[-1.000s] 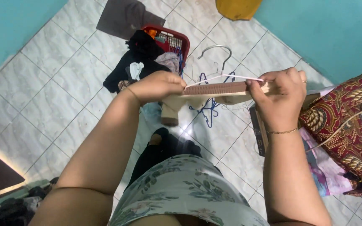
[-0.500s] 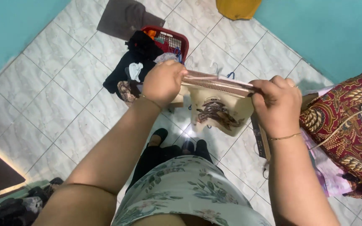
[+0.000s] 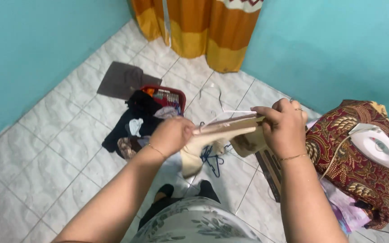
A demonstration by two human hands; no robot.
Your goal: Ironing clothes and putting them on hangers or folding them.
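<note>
Mid-fold: my left hand [image 3: 172,135] and right hand [image 3: 284,128], fingers clamped, hold the beige garment [image 3: 221,135] stretched above the floor, right of the red laundry basket [image 3: 167,95]; next likely needs even edges.

Left hand [image 3: 173,135]: fingers curled under, hidden behind the beige garment [image 3: 221,135]. Garment's printed patch mostly covered by the right hand [image 3: 284,130]. Red basket [image 3: 165,96] half buried under dark clothes. Curtain [image 3: 199,27] cut off at the top edge. Blue hangers [image 3: 210,157] on the floor are partly hidden.
</note>
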